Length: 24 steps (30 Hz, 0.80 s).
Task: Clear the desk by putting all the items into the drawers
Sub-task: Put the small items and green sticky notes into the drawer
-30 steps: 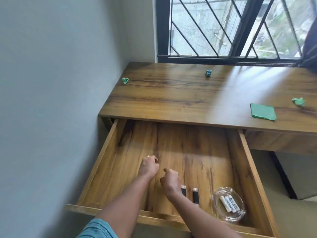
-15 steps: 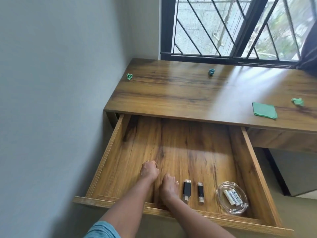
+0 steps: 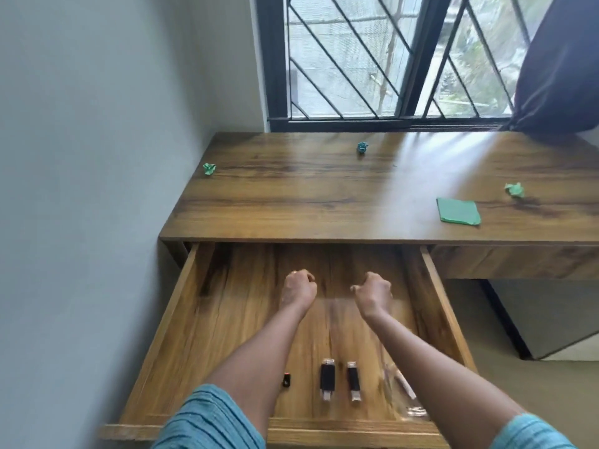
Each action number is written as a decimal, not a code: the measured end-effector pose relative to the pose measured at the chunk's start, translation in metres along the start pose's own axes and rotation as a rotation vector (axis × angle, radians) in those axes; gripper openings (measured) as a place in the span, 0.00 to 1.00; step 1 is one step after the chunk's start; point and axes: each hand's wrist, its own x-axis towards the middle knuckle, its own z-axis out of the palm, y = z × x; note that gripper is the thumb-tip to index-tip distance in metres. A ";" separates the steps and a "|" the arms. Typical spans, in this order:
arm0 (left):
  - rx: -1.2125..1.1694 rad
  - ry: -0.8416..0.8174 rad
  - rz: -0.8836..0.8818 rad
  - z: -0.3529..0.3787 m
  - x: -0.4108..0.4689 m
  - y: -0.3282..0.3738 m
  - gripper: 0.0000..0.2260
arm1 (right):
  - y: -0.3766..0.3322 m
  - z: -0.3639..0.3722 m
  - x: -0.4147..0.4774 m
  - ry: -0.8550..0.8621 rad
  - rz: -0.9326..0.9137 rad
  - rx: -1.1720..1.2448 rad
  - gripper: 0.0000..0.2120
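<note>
Room: a grey wall (image 3: 97, 157) runs along the left, and a barred window (image 3: 356, 59) with a dark curtain (image 3: 557, 59) stands behind the desk.
Surface: the wooden desk (image 3: 308, 205) is pushed into the corner. Its left drawer (image 3: 181, 306) is pulled well out, and the drawer front (image 3: 518, 260) beside it is closed.
Left on the desk: a green paper ball (image 3: 209, 168) near the wall edge, a teal paper ball (image 3: 362, 148) near the window, a pale green paper ball (image 3: 514, 190) far right, and a flat green square (image 3: 458, 211) just beside it.
Already in the drawer: two black memory sticks (image 3: 327, 377) side by side at the front, a small black piece (image 3: 286, 380) left of them, and a glass dish (image 3: 411, 411) partly behind the right forearm. Its contents are blurred.
Left hand (image 3: 298, 286): fingers curled into a fist over the middle of the drawer, with nothing showing in it.
Right hand (image 3: 372, 291): also curled, thumb against the forefinger, nothing visible in it, apart from the left hand.
Step in hand: probably between items, with four paper things waiting on top and neither hand on any of them.
Next move: likely a reach forward over the drawer to the desk. The balls want a light pinch. The flat square lies flush on the wood, so an edge has to be lifted or slid to the desk's front lip.
</note>
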 end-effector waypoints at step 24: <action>-0.391 -0.426 -0.024 0.166 0.106 0.312 0.18 | 0.058 -0.166 0.267 0.185 0.190 -0.008 0.21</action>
